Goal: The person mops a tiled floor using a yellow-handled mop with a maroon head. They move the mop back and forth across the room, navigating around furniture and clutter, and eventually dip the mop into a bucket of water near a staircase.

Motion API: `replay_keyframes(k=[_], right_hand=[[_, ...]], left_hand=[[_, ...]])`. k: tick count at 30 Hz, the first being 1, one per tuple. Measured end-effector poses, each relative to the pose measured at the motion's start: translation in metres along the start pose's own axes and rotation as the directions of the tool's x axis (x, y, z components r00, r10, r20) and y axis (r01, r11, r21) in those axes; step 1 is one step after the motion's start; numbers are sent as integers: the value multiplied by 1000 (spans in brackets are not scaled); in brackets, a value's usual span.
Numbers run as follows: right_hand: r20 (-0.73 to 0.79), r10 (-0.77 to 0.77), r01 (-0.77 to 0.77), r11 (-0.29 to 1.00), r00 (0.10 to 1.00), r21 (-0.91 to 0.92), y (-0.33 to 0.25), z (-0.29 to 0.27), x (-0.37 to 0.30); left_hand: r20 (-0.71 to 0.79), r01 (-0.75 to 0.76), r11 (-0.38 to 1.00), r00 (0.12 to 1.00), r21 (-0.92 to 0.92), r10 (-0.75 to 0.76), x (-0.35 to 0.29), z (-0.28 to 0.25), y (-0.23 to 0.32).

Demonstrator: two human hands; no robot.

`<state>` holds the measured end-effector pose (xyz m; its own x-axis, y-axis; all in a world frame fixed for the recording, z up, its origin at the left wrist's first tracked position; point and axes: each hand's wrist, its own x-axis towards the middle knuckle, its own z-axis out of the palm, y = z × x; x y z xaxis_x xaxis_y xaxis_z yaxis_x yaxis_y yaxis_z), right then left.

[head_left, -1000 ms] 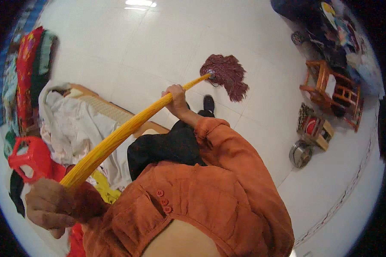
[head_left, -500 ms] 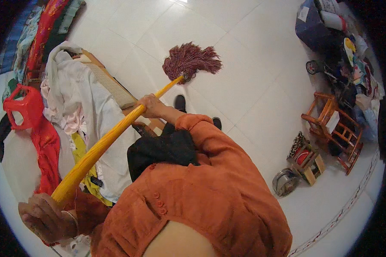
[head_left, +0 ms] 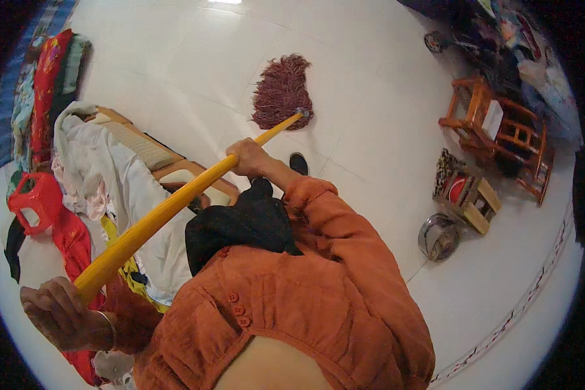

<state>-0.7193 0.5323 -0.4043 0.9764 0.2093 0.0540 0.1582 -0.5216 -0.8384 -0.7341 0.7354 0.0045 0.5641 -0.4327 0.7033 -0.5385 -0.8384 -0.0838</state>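
Observation:
A mop with a long yellow handle [head_left: 169,209] runs slantwise across the view. Its dark reddish string head [head_left: 281,94] lies spread on the pale tiled floor [head_left: 364,117], ahead of my feet. Low on the left, my left hand [head_left: 62,315] is wrapped round the upper end of the handle. My right hand [head_left: 250,157] grips the handle farther down, nearer the mop head. A dark shoe [head_left: 298,163] shows just beyond my right forearm.
At left, a chair draped with white cloth [head_left: 120,169] stands beside a red plastic stool [head_left: 39,205] and red cloth. Folded bedding [head_left: 49,97] lies farther back. On the right are a wooden chair [head_left: 494,123], a small wooden stool [head_left: 471,195] and a round metal pot [head_left: 439,237].
The mop head has swung round, its strands now trailing left instead of right. My right hand has shifted slightly right with the handle. The view has turned, so the furniture sits differently.

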Motion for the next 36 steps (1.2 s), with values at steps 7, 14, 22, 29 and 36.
replay_keyframes(k=[7, 14, 22, 29, 36], right_hand=[[-275, 182, -202, 978, 944, -45, 36, -33, -105], [-557, 308, -355, 934, 771, 25, 70, -18, -231], [-706, 231, -402, 912, 669, -84, 18, 24, -285], [-783, 87, -202, 978, 616, -50, -23, 77, -230], [-755, 14, -156, 981, 656, -116, -61, 141, -154]], left_hand=[[315, 345, 719, 931, -603, -182, -9, 34, -1], [597, 645, -143, 754, -750, 274, -3, 112, 95], [33, 440, -519, 785, -732, 618, -61, 84, 110], [-121, 270, -487, 766, -831, 631, -81, 17, 35], [17, 221, -245, 775, -944, 632, -120, -61, -39]])
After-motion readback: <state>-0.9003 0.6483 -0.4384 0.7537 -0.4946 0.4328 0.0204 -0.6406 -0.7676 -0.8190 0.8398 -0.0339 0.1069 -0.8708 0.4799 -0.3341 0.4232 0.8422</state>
